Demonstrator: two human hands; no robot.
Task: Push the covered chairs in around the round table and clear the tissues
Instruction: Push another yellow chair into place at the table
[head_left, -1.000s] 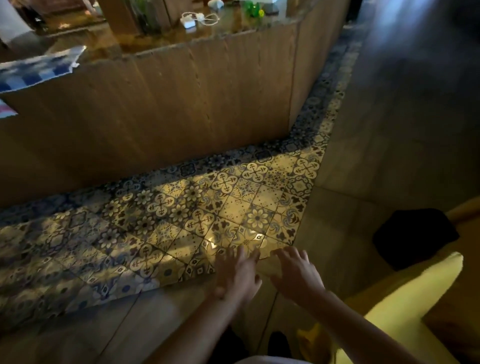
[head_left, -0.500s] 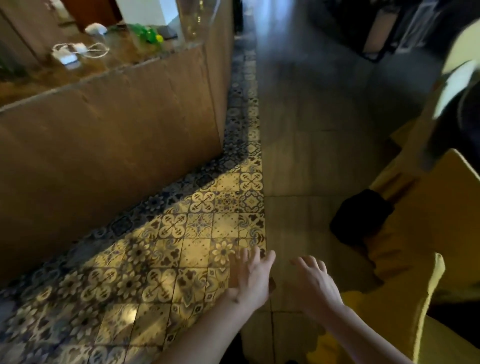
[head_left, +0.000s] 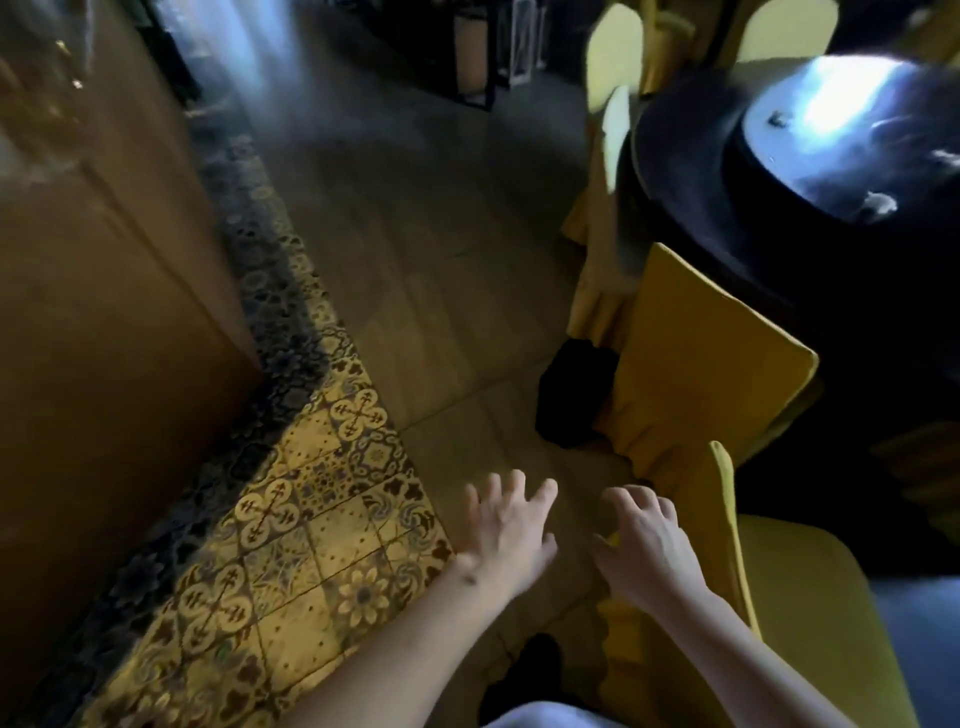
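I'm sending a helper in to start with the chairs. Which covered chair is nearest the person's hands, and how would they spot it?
Find the dark round table at upper right. Yellow-covered chairs ring its near edge; follow them toward the camera to the nearest covered chair, at lower right beside the right hand. Unlike the next chair, it has no black object against its skirt.

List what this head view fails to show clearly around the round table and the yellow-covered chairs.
- Round table: cut off by the right edge; glare washes out its glass top.
- Small pale scraps on the top: too blurred to confirm as tissues.
- Nearest covered chair: cut off by the bottom edge; legs hidden by its cover.
- Far chairs: smeared by motion blur, partly behind the table.
- Left hand, right hand: empty; fingertips blurred.
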